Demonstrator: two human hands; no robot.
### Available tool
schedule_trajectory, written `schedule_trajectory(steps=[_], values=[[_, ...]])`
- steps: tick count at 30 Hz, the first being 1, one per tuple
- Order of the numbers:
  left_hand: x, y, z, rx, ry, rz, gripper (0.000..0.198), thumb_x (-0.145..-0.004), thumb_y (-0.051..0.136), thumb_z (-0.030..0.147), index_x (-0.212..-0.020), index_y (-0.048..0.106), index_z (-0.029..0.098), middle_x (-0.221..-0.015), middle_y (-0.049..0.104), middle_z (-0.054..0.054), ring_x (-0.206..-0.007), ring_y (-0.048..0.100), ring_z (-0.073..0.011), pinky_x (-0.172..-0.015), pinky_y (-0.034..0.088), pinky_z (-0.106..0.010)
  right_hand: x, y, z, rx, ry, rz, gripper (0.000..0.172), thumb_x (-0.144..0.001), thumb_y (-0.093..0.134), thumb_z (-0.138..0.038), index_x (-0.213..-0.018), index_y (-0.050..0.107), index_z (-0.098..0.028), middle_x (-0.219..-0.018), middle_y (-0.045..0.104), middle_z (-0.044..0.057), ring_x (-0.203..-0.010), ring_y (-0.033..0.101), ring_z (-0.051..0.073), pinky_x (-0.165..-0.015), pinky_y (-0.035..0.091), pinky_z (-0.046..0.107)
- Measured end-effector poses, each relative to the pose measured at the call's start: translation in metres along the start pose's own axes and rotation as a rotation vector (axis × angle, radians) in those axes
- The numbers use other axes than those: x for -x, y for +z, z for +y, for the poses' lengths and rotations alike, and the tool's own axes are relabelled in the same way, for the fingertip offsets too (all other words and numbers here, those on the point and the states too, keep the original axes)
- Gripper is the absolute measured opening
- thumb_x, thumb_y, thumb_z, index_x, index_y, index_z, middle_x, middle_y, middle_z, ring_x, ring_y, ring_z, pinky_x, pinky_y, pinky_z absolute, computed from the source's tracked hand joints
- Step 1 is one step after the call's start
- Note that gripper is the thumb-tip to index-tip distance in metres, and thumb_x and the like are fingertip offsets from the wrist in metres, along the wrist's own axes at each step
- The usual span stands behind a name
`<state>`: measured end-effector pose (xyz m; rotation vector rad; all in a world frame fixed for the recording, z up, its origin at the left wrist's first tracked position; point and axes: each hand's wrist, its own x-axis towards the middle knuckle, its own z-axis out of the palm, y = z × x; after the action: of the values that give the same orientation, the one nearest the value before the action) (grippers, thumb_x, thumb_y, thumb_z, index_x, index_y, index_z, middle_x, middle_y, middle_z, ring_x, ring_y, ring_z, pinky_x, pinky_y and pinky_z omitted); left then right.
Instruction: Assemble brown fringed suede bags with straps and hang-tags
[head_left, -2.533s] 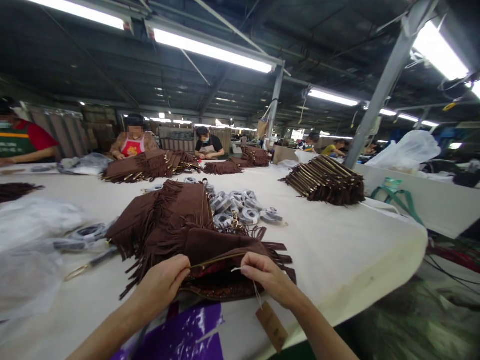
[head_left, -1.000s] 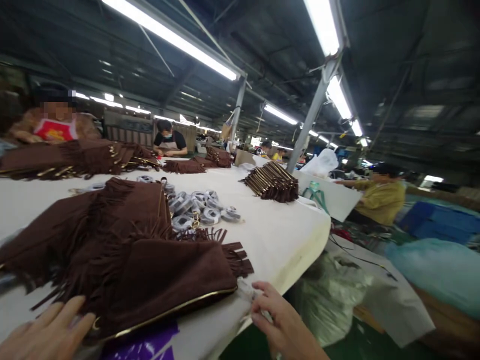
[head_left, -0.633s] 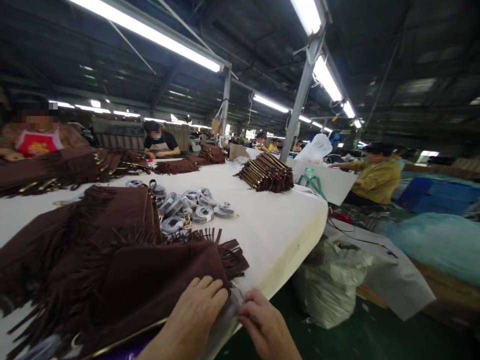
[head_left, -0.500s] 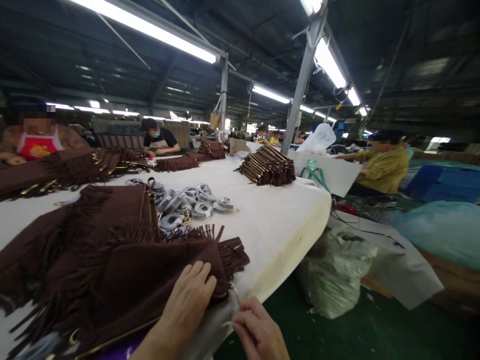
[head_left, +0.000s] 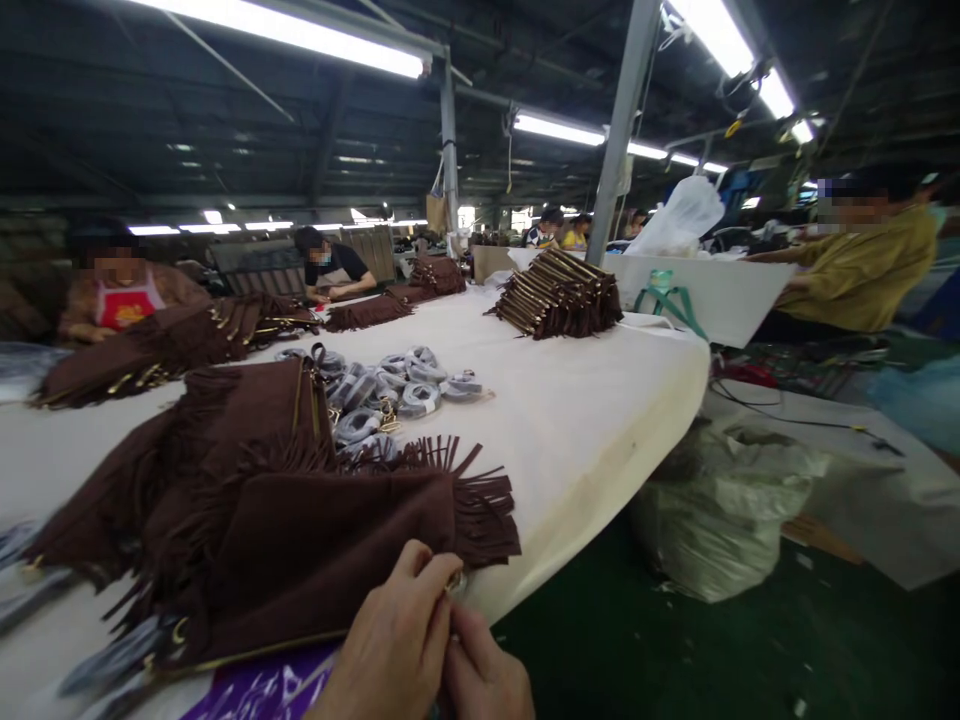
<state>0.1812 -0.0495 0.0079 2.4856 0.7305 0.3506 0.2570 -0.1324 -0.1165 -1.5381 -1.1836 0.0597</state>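
A brown suede fringed bag [head_left: 322, 545] lies flat at the near edge of the white table [head_left: 592, 420], on top of a pile of similar fringed bags [head_left: 225, 440]. My left hand [head_left: 397, 640] rests at the bag's near right corner, fingers curled and pinching a small metal ring there. Tucked under it, my right hand [head_left: 484, 675] has its fingers closed at the same spot; what it grips is hidden. A purple sheet [head_left: 262, 690] lies under the bag's near edge.
Coiled straps in clear wrappers [head_left: 397, 385] lie behind the pile. Stacks of brown bags [head_left: 559, 295] sit farther along the table. Several people work at the far side and at the right. A full plastic sack [head_left: 724, 500] stands on the floor beside the table.
The bag was closed and laid flat. Both hands moved to its near right corner and came together there. The paper tag on its string is out of sight. The view swung right.
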Motion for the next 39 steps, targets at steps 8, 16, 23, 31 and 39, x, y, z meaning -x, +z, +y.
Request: schedule_trajectory(steps=[8,16,23,31,39], values=[[0.0,0.023,-0.02,0.074,0.029,0.217,0.028,-0.083,0.037,0.008,-0.101,0.052,0.024,-0.094,0.061,-0.005,-0.086,0.063,-0.0192,-0.078,0.051,-0.029,-0.02,-0.024,-0.013,-0.109,-0.194,-0.034,0.024,-0.094,0.045,-0.024,-0.089,0.068,-0.022,-0.097,0.071,0.008,-0.072,0.068,0.015,-0.066,0.054,0.019],[0.0,0.024,-0.017,0.1,0.044,0.294,0.026,-0.074,0.039,0.006,-0.088,0.053,0.023,-0.084,0.058,-0.003,-0.078,0.06,-0.0189,-0.071,0.049,-0.027,-0.049,-0.061,-0.011,-0.097,0.084,0.027,0.022,-0.091,0.055,-0.026,-0.073,0.064,-0.019,-0.072,0.058,0.001,-0.066,0.06,0.014,-0.059,0.047,0.019],[0.0,0.027,-0.024,0.106,-0.072,0.294,0.019,-0.077,0.04,0.012,-0.088,0.051,0.023,-0.077,0.059,0.0,-0.068,0.057,-0.0176,-0.067,0.048,-0.028,-0.047,-0.043,-0.012,-0.126,0.22,0.045,0.025,-0.092,0.054,-0.032,-0.075,0.066,-0.019,-0.067,0.06,0.0,-0.06,0.058,0.013,-0.055,0.044,0.019],[0.0,0.029,-0.024,0.101,-0.044,0.296,0.02,-0.077,0.04,0.011,-0.088,0.051,0.024,-0.079,0.059,-0.001,-0.07,0.059,-0.0182,-0.068,0.049,-0.029,-0.054,-0.047,-0.02,0.037,0.051,0.052,0.024,-0.087,0.053,-0.023,-0.065,0.064,-0.019,-0.061,0.059,0.0,-0.056,0.057,0.012,-0.052,0.038,0.02],[0.004,0.031,-0.026,0.095,0.008,0.304,0.028,-0.076,0.04,0.008,-0.096,0.052,0.024,-0.086,0.06,-0.003,-0.079,0.062,-0.0195,-0.072,0.05,-0.029,-0.064,-0.058,-0.031,0.164,0.105,-0.108,0.02,-0.08,0.054,-0.015,-0.063,0.064,-0.019,-0.062,0.06,0.0,-0.058,0.058,0.012,-0.054,0.035,0.022]])
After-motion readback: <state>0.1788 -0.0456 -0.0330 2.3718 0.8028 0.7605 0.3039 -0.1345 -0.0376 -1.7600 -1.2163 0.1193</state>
